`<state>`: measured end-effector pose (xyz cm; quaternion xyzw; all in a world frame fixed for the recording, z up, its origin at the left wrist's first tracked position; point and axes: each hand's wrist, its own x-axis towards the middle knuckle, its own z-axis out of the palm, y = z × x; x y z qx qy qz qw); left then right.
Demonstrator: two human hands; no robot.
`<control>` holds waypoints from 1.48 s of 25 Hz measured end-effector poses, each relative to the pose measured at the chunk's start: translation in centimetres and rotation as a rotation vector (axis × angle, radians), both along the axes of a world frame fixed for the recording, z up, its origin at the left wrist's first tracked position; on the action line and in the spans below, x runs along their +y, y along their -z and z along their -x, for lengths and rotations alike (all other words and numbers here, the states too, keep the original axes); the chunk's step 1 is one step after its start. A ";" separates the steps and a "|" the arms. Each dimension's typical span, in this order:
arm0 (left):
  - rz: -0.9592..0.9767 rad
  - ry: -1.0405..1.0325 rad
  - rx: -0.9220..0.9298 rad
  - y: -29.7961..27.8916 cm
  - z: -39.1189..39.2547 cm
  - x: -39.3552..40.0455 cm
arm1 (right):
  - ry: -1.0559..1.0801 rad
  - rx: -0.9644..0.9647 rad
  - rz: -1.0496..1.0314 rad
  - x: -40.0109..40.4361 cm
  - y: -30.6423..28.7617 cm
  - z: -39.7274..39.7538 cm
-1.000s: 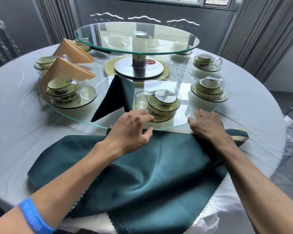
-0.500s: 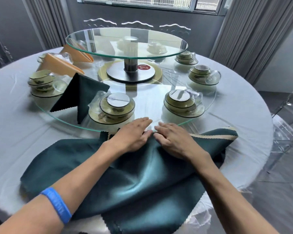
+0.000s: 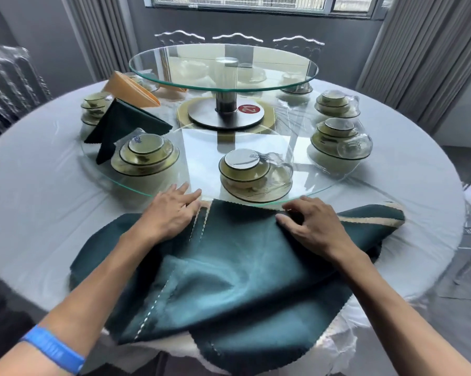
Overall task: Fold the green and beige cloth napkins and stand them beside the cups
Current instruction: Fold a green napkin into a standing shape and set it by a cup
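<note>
With the flat, straight-fingered left hand [image 3: 171, 210] pressing the dark green cloth napkin [image 3: 228, 272] and the right hand [image 3: 314, 226] pinching its far edge, the slippery pile could skew the fold or nudge the round glass turntable [image 3: 337, 183].

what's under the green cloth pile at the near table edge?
Under the green cloths, a beige cloth peeks out at the far right, with a pale strip along the near edge. The rest is covered. Both hands, left hand and right hand, rest on top.

Napkins [image 3: 228, 280]: spread on counter [image 3: 39, 202], near edge.
Turntable [image 3: 196, 161]: behind napkins, carrying cup sets.
Folded napkin [image 3: 120, 126]: standing left, beside a cup set [image 3: 144, 156].
</note>
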<state>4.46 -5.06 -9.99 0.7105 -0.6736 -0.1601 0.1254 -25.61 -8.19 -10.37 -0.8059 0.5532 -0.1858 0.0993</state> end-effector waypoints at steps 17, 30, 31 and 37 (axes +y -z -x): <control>0.070 -0.037 0.074 1.2 -5.0 0.1 | -0.174 -0.020 0.108 1.5 0.6 -0.8; 0.113 -0.067 0.255 -0.4 0.6 5.5 | -0.094 -0.467 0.049 3.4 -1.2 1.3; 0.079 -0.036 0.381 -0.6 0.9 7.5 | -0.076 -0.512 0.060 3.6 -1.5 1.5; -0.113 -0.010 0.605 -0.1 -0.5 13.6 | 0.027 -0.746 0.109 4.6 -3.2 2.6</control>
